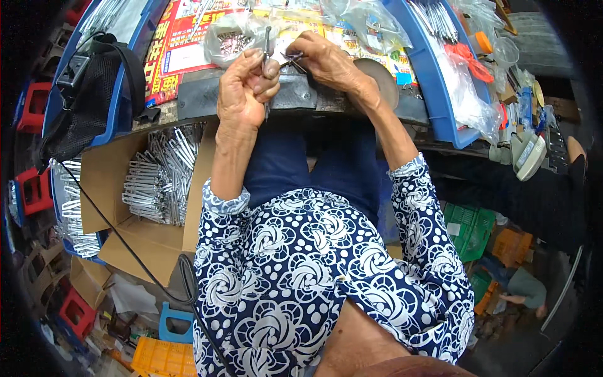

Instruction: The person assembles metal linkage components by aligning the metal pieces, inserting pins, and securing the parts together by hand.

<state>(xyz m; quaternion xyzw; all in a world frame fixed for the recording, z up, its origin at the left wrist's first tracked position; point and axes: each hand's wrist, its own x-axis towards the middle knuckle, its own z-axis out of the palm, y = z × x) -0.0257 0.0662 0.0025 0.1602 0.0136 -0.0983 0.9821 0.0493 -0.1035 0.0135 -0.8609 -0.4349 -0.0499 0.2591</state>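
Note:
My left hand (244, 91) is closed around a slim metal strip (267, 41), which stands upright between thumb and fingers. Its lower end shows below the palm. Close by on the right, my right hand (330, 65) pinches a small dark piece (293, 58) at its fingertips; its exact kind is too small to make out. Both hands are over the near edge of the workbench (207, 94). Just beyond the left hand lies a clear plastic bag (231, 43) with many tiny metal parts in it.
A blue tray (433, 81) at right holds metal rods and plastic bags. Another blue tray (135, 31) stands at left, with a black mesh bag (81, 107) over it. Below left, an open cardboard box (141, 235) contains many metal pieces (163, 176). Another person (527, 292) is at far right.

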